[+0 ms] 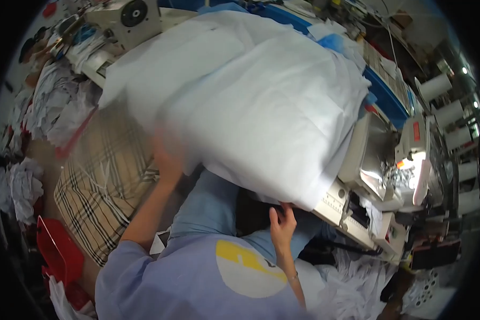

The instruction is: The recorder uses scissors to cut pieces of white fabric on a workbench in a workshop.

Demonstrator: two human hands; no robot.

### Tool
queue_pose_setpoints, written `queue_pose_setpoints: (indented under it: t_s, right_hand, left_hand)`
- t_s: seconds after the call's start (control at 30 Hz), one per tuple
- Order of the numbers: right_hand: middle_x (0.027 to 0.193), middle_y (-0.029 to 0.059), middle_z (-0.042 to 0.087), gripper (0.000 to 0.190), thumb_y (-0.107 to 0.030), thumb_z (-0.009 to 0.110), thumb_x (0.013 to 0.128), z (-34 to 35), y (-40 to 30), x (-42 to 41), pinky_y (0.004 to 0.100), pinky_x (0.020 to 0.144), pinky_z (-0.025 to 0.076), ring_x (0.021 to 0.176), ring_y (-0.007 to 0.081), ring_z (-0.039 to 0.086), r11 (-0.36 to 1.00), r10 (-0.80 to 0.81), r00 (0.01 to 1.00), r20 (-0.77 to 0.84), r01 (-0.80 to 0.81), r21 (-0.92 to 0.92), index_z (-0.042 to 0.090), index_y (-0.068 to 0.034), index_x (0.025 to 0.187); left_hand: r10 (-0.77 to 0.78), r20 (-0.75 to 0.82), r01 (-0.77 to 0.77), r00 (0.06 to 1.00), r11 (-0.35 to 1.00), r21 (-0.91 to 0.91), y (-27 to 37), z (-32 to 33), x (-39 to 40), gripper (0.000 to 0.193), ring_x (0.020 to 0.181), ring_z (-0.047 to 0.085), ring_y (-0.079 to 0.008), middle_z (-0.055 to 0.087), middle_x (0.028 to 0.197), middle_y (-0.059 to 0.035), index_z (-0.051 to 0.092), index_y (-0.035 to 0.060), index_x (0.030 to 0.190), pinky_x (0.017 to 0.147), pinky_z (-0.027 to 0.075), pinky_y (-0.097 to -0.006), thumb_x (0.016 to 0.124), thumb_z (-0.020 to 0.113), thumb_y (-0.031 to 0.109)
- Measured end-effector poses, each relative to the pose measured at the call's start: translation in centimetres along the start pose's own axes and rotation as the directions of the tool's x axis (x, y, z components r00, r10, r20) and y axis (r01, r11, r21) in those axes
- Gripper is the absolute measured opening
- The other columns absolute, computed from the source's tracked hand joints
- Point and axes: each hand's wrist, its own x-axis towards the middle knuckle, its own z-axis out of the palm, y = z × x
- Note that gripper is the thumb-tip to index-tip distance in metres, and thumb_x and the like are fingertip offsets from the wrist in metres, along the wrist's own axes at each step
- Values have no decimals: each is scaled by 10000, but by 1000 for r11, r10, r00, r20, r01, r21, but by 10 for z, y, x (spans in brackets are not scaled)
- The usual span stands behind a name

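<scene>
A large white cloth [260, 108] is spread in front of me, over the sewing table and above my knees. My left hand [170, 154] is blurred at the cloth's near left edge; part of it is lost in the blur, and its grip does not show. At the near right edge, beside the table's front, my right hand [283, 222] touches the cloth's lower corner with its fingertips; the fingers are partly bent, and whether they pinch the fabric cannot be told. A sewing machine [412, 160] with a lit needle area stands to the right of the cloth.
A checked fabric bundle [100, 188] lies at my left, with a red plastic container [60, 252] beyond it. Piles of white fabric [56, 100] sit at far left. Another machine [132, 20] is at upper left. A blue trough [386, 98] runs behind the cloth. White fabric [352, 284] hangs lower right.
</scene>
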Motion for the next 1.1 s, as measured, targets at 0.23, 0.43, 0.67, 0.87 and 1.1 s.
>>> queue_pose_setpoints:
  t_s: [0.23,0.43,0.67,0.87,1.1]
  right_hand:
    - [786,96,671,228,-145,693,808,11,-15,29,279,622,452,706,144,604,992,118,988,102,-112,-63,642,50,916]
    - [541,21,508,197,-116,678,821,-1,-70,-2,237,482,329,521,56,425,975,-211,977,5,211,-68,591,17,704]
    - [862,75,683,247,-121,722,784,-30,3,3,245,737,493,766,108,614,998,19,990,141,-27,56,659,26,973]
    - [1159,139,575,475,-244,703,802,11,28,46,356,924,428,1080,251,536,976,111,943,314,-45,-212,537,-28,1191]
    - [1198,190,542,401,-235,595,862,26,97,116,433,963,389,1136,348,492,697,-572,813,107,550,-460,536,-15,1191]
  left_hand:
    - [-103,190,116,976,991,-59,-36,28,22,266,751,520,-113,579,849,-41,545,4,1022,652,425,-256,849,658,172]
    - [-395,72,400,916,880,-256,-75,25,66,197,676,485,-84,556,704,-4,584,-6,899,586,389,-229,856,646,176]
    - [-333,-198,309,922,940,-142,-88,-15,12,148,770,519,-131,548,866,-53,513,-5,955,696,430,-255,917,549,133]
    - [198,875,48,442,969,-244,-9,20,-124,519,1055,517,-319,554,1069,-186,545,11,1081,878,439,-433,708,759,302]
    - [336,744,337,577,732,-592,-77,201,-139,465,1178,474,-335,488,1286,-186,496,35,1261,991,390,-460,895,515,322]
